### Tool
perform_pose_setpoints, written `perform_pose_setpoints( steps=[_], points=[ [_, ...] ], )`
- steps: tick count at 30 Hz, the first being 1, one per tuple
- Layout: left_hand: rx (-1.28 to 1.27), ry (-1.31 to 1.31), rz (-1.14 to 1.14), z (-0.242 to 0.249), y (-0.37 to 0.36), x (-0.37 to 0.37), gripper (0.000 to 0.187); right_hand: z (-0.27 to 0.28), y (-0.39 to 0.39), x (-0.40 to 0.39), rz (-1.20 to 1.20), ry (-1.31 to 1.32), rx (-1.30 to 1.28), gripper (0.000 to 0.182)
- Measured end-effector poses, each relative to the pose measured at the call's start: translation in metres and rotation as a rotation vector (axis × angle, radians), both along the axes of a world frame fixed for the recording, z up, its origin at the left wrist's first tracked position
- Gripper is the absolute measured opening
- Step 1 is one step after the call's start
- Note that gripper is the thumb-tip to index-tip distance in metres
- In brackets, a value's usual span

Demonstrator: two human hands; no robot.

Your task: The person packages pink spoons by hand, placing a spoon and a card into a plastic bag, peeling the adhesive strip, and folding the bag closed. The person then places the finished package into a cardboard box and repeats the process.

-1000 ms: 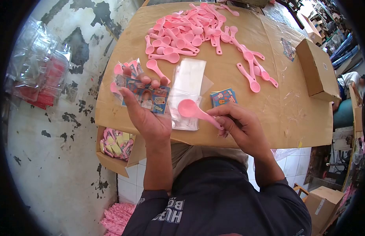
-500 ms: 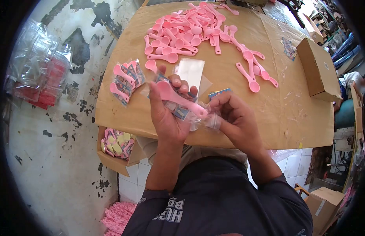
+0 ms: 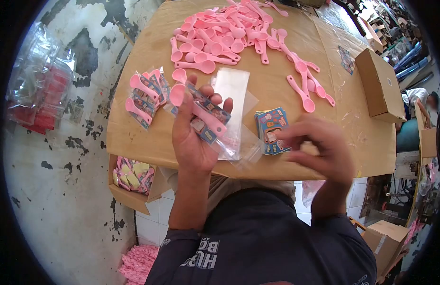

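Observation:
My left hand is closed around a pink measuring spoon and a printed card in a clear plastic bag. The bag's loose end hangs out toward the right. My right hand, blurred by motion, is above the right side of a stack of blue printed cards. Its thumb and fingers are apart, with nothing visible between them. A stack of clear plastic bags lies between the hands. Just left of my left hand are several bagged spoons with cards.
A large pile of pink spoons covers the back of the brown-papered table, with several more spoons at right. A cardboard box stands at the right edge. An open box of packed spoons sits below left. Another person is far right.
My right hand has let go of the bag's end and moved right, uncovering the card stack. My left hand has shifted slightly left, still holding the bagged spoon.

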State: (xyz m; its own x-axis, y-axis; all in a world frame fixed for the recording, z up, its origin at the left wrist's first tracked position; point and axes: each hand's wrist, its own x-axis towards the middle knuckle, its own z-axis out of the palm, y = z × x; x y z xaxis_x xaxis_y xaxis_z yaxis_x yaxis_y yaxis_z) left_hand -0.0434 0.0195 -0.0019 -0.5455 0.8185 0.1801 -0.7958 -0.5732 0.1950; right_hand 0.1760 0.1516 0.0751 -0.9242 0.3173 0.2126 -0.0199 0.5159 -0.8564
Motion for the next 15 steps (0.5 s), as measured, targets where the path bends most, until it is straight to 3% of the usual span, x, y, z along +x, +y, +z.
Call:
perform_pose_setpoints(
  steps=[2, 3, 5, 6, 8, 12, 15],
  points=[
    [-0.041, -0.007, -0.008, 0.008, -0.006, -0.005, 0.044, -0.006, 0.031, 0.028, -0.019, 0.136, -0.450, 0.027],
    [-0.081, -0.011, -0.022, 0.011, -0.007, -0.006, 0.044, -0.004, 0.045, 0.020, -0.239, 0.104, -0.288, 0.028],
    [-0.061, -0.015, -0.048, 0.010, -0.007, -0.007, 0.046, -0.013, 0.038, 0.007, -0.871, -0.236, 1.124, 0.029],
    [-0.100, -0.016, -0.074, 0.012, -0.006, -0.004, 0.047, -0.014, 0.035, 0.003, -0.870, -0.236, 1.129, 0.029],
    [-0.166, 0.009, -0.101, 0.016, -0.003, 0.000, 0.048, -0.019, 0.032, -0.002, -0.726, 0.060, 0.515, 0.035],
    [-0.260, 0.073, -0.124, 0.019, -0.001, 0.013, 0.049, -0.035, -0.010, -0.037, -0.333, 0.221, 0.650, 0.041],
    [-0.292, -0.009, -0.212, 0.020, -0.004, 0.024, 0.052, -0.038, -0.024, -0.056, -0.232, 0.301, 0.779, 0.038]
  ],
)
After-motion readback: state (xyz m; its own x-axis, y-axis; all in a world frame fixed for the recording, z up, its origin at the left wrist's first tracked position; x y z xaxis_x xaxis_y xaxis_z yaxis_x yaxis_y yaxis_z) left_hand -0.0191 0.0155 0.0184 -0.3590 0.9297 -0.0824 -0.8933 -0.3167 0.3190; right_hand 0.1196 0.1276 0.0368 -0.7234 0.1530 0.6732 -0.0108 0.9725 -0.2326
